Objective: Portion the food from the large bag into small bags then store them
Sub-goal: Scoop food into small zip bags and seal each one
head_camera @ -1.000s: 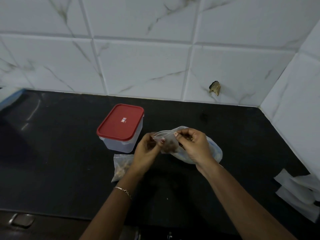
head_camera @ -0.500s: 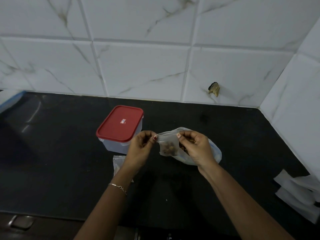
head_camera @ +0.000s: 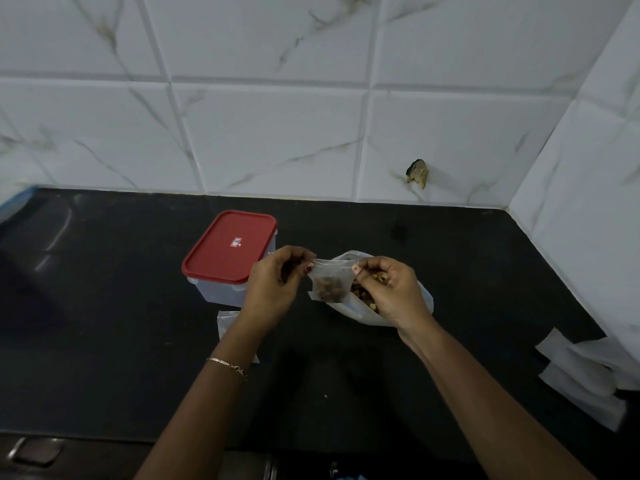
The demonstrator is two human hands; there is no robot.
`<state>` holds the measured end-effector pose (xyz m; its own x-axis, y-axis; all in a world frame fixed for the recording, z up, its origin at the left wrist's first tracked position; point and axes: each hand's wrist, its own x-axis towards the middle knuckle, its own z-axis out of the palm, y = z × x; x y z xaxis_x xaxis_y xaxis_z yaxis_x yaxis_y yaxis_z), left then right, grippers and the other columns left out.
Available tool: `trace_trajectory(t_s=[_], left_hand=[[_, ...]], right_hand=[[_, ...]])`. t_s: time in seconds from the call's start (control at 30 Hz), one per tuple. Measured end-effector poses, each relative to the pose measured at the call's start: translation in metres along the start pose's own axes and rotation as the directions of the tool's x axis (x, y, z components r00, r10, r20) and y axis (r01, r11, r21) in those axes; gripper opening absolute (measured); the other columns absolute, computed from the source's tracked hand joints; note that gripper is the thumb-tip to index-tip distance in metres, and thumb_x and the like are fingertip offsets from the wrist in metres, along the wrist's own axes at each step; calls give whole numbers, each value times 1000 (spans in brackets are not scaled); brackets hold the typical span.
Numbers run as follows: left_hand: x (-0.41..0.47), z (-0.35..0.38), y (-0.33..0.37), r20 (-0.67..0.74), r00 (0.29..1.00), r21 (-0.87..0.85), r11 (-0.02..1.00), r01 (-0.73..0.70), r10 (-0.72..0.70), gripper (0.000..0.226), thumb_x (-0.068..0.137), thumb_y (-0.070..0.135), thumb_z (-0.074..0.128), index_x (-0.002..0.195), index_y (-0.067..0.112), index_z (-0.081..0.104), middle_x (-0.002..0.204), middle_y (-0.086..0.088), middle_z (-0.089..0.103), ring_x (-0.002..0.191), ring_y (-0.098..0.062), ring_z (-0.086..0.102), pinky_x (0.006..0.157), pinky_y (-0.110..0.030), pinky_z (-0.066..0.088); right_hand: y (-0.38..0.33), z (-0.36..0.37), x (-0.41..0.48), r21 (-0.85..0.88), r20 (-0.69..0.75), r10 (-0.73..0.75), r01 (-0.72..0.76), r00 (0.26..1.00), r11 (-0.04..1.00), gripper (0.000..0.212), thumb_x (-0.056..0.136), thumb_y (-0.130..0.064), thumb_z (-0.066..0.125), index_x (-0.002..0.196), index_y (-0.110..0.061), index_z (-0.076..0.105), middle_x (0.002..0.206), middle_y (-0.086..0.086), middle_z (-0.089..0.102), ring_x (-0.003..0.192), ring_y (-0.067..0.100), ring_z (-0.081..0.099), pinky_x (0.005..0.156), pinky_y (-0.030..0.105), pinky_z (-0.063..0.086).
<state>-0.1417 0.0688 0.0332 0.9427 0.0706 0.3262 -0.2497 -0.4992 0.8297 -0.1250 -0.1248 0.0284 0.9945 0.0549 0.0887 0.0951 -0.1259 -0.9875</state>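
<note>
hands (head_camera: 273,285) with small bag (head_camera: 330,284) beside container (head_camera: 228,251)

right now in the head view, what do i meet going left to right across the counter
red-lidded container → left hand → small bag, pinched at its top corners by both hands → right hand → stack of empty small bags

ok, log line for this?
small bag: has food | left hand: pinches top | right hand: pinches top | box: lidded
</note>
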Motion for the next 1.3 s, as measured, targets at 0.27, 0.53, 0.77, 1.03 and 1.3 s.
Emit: trace_trajectory(t_s=[0.27,0.53,0.77,1.03,1.3], left_hand=[[-3,2,0,-37,999,-150,988,-18,12,31,89,-2,61,106,23,60,96,5,66,88,-3,64,72,-13,50],[-5,3,-1,15,997,-384,921,71,-70,28,87,17,67,114,18,60,98,0,67,90,-2,65,76,-18,52],[-4,10,-13,122,989,-320,940,121,-86,17,82,28,66,94,16,67,102,0,69,100,-13,66,84,-26,55],[-4,11,-12,121,988,-408,903,136,-94,20,80,27,66,92,12,68,104,0,68,102,-14,65,80,-27,57],[-5,24,-12,119,987,-386,911,143,-104,17,85,22,66,99,12,69,98,1,71,101,-16,67,84,-32,56]], right_hand=[[-1,-7,2,-65,76,-8,13,997,998,6,87,-13,69,92,-15,72,88,-6,72,83,-2,67,71,13,52],[4,-5,8,-264,72,-57,74,996,962,4,87,-28,68,89,-30,70,97,-9,68,94,3,64,87,28,55],[10,-1,12,-326,69,-80,98,994,940,1,84,-40,67,85,-41,68,94,-12,68,98,7,63,90,41,53],[4,0,3,-101,171,-65,83,983,991,12,89,-21,68,99,-16,71,96,-3,73,93,8,68,81,24,55],[2,5,1,-242,47,-212,217,976,946,4,87,-18,70,85,-22,70,80,-11,67,84,-8,60,72,11,48]])
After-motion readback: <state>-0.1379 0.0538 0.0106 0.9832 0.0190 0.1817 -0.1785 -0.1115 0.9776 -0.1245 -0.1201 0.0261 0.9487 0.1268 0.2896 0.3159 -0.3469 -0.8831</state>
